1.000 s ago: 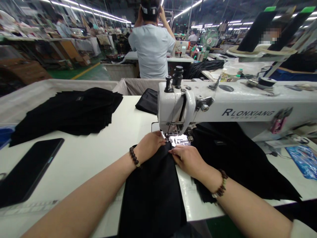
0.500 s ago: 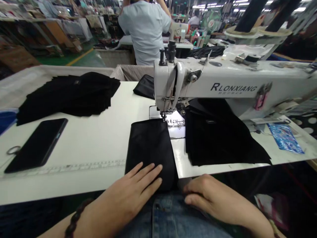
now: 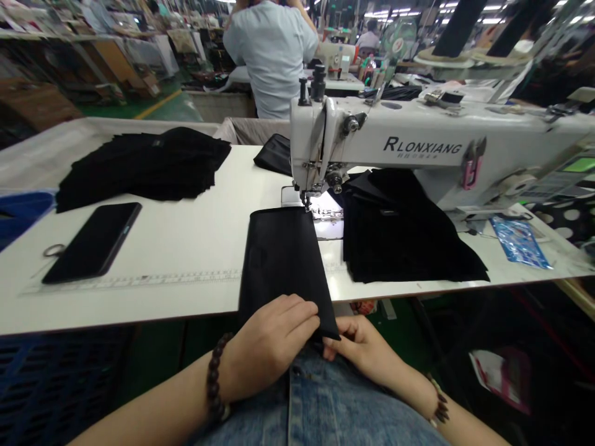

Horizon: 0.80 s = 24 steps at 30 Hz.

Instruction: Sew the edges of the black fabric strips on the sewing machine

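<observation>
A folded black fabric piece (image 3: 286,254) runs from under the needle of the white sewing machine (image 3: 372,133) down over the table's front edge towards my lap. My left hand (image 3: 274,337) lies on its near end with the fingers curled and pressed together over the cloth. At the near right corner, my right hand (image 3: 356,344) pinches the fabric's edge between thumb and fingers. The machine's lamp lights the needle plate (image 3: 328,214) beside the cloth's far end. What lies beneath my left fingers is hidden.
Stacked black fabric pieces (image 3: 409,235) lie right of the needle, another stack (image 3: 144,164) at the back left. A phone (image 3: 95,241) lies by a ruler marking (image 3: 186,277) on the table. Thread snips (image 3: 473,164) hang on the machine. A person (image 3: 272,59) stands beyond.
My left hand, flat with spread fingers before, has curled onto the fabric's near end. My right hand has moved slightly left and now pinches the corner. The view has shifted a little.
</observation>
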Motion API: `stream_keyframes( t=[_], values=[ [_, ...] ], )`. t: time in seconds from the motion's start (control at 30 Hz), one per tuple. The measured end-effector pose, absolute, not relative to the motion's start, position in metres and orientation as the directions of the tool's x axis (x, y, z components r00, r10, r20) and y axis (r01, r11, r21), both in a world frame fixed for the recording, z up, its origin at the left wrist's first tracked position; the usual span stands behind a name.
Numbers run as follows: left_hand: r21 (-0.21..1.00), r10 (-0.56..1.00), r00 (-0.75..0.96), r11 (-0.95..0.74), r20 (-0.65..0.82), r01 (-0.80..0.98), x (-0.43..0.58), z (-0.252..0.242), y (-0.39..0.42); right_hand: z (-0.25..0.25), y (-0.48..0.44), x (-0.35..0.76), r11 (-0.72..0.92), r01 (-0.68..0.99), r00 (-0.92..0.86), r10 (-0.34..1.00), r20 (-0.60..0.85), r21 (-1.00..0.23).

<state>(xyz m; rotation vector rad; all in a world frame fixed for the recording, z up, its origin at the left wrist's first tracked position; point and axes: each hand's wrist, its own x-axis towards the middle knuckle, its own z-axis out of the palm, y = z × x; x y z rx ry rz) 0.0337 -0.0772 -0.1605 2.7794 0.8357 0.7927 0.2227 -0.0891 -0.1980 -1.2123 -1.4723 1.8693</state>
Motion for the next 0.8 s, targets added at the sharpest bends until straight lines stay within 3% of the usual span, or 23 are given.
stream_keyframes(
  t=[0.23, 0.8],
  values=[
    [0.355, 0.568, 0.738, -0.817, 0.364, 0.454, 0.0343, -0.1656, -0.0780, -0.1967, -0.0880, 0.2240, -0.324, 0.112, -0.544, 0.771, -0.331, -0.939],
    [0.332, 0.481, 0.800, -0.867, 0.358, 0.372, 0.0277, -0.1687, -0.0781, -0.1919, -0.0846, 0.2232, -0.307, 0.119, -0.565, 0.761, -0.318, -0.944]
  ],
)
